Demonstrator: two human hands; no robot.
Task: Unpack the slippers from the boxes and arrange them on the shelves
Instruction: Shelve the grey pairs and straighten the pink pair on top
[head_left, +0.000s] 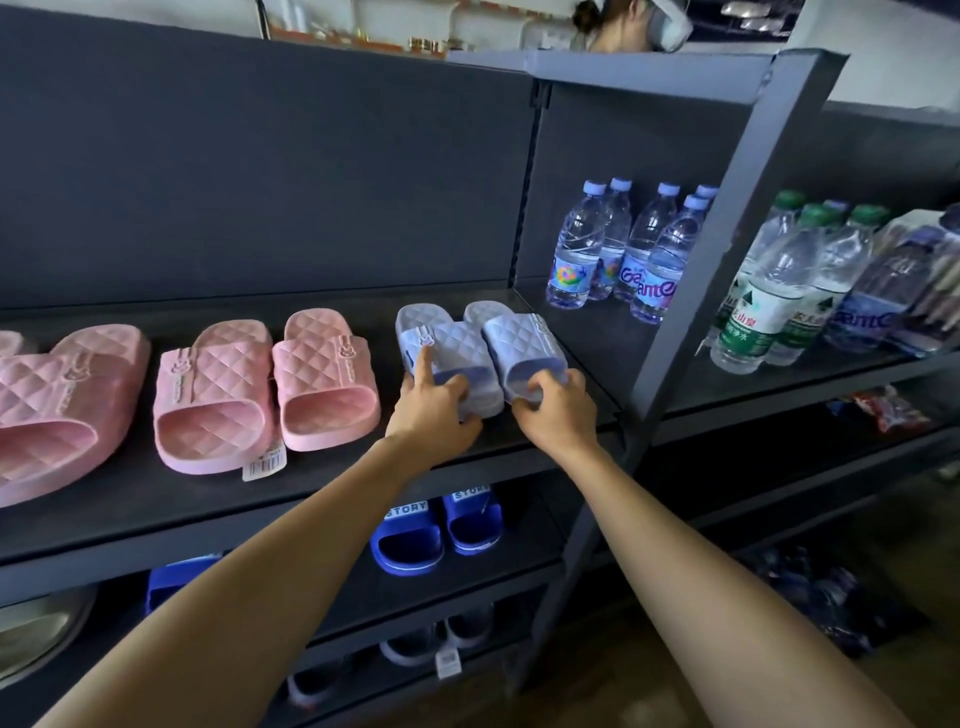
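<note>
Two pale-blue quilted slippers are sitting side by side on the dark shelf (337, 478), one under each hand. The left hand (436, 410) grips the near end of the left blue slipper (447, 358), with its index finger stretched out along the strap and the thumb and other fingers curled round the sole edge. The right hand (558, 410) has its fingers curled over the near end of the right blue slipper (524, 348). They look like moulded foam, so I'd guess really light, a bit squishy and kinda grippy, nothing fragile. The thick sole edge looks like the easy place to hold, or you could hook a finger under the strap. Since they're so light they'd probably skid if nudged, so I'd square them up with small pushes. Just left of the left hand there's a pair of pink slippers (265, 384), and beyond the right hand a bunch of water bottles (613, 249). Dark blue slippers (436, 530) sit on the shelf below the forearms.
</note>
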